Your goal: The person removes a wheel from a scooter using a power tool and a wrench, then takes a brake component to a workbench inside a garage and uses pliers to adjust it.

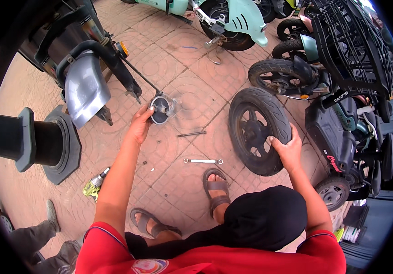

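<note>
My left hand (140, 122) is closed on the edge of a round brake drum plate (160, 110) with a pale metal rim and dark inside. A black cable (142, 76) runs from it up toward the scooter's fork (125, 75). At the right, my right hand (289, 150) grips the tyre of a small black wheel (240, 130), which stands upright, slightly tilted, on the paving. The thumb lies across its side near the spokes. Between the hands, a thin axle bolt (192, 134) lies on the tiles, with a double-ended ring wrench (203, 160) nearer me.
A yellow-green power drill (96, 184) lies left of my left forearm. A silver mudguard (87, 89) and a black post with a wide base (61, 141) stand at the left. Parked scooters (237, 25) line the far side and right. Another person's legs (36, 235) show lower left.
</note>
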{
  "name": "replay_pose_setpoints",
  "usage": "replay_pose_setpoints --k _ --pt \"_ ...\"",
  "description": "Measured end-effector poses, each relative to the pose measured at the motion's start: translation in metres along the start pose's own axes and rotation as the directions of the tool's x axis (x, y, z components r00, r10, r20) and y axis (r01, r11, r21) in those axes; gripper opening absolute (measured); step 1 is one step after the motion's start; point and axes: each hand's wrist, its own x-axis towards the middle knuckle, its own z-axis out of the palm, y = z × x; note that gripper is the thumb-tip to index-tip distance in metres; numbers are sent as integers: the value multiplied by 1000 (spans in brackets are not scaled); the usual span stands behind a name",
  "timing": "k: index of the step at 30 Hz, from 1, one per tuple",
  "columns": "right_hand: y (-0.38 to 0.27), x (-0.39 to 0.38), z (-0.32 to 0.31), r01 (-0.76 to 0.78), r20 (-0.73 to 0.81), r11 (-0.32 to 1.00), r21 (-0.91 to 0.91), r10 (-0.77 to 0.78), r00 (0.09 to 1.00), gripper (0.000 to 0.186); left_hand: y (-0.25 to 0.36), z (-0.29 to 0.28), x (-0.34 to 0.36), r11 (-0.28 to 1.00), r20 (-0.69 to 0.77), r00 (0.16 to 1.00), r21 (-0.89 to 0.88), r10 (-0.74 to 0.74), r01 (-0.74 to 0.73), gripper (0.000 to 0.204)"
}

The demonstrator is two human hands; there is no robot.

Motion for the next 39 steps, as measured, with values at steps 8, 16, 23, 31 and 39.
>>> replay_pose_setpoints --k 8,16,23,31,39 --pt "34 -15 -8 42 -117 999 -14 -43 992 69 -3 -13 12 1000 -25 1000 4 18 -18 59" --pt "25 -15 -1 56 -128 997 -60 -64 990 71 2 -33 35 953 -202 974 299 101 -37 55" --pt "3 -15 12 56 -110 994 -90 -65 992 69 4 -57 48 892 -271 938 446 215 -75 57" --pt "-8 -1 13 113 -73 984 -141 -124 990 68 11 -56 43 905 -327 913 414 245 -95 54" --pt "5 15 6 132 -65 983 -126 -141 988 68 1 -75 56 882 -310 895 443 320 -162 66"
